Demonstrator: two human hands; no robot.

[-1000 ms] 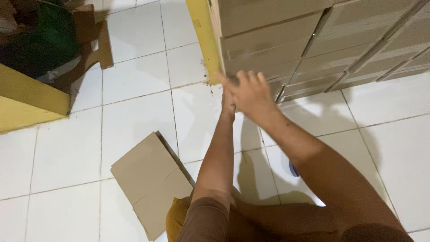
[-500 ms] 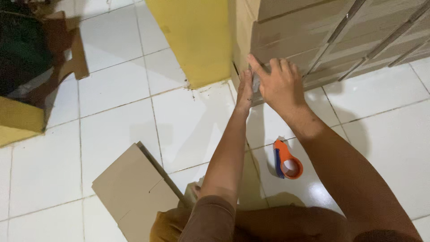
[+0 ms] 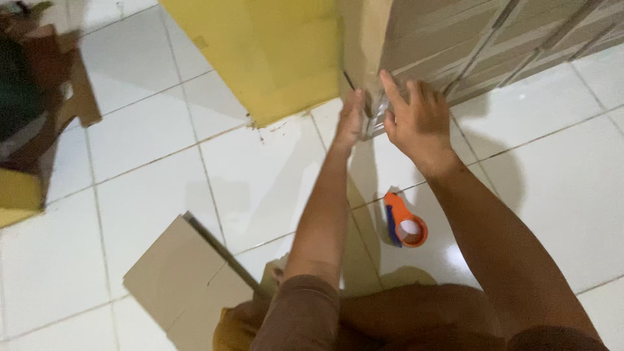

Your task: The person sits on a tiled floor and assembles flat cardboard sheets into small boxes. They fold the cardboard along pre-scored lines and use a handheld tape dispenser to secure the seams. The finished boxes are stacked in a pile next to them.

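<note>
White-tiled floor, indoor light.
Glossy white floor tiles (image 3: 130, 162) with dark grout lines; yellow panel (image 3: 273, 58) at 12 o'clock; brown clutter (image 3: 39, 84) at 10 o'clock; glare at 4 o'clock.

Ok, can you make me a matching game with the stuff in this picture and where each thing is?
Things:
1. tape dispenser
2. flat cardboard
3. yellow panel
4. right hand

Places:
A. standing upright, top middle, left of the box
B. lying on the tiles, bottom left
C. pressed on the box corner
D. on the floor between the two arms

Pairs: 1-D, 2-B, 3-A, 4-C
</note>
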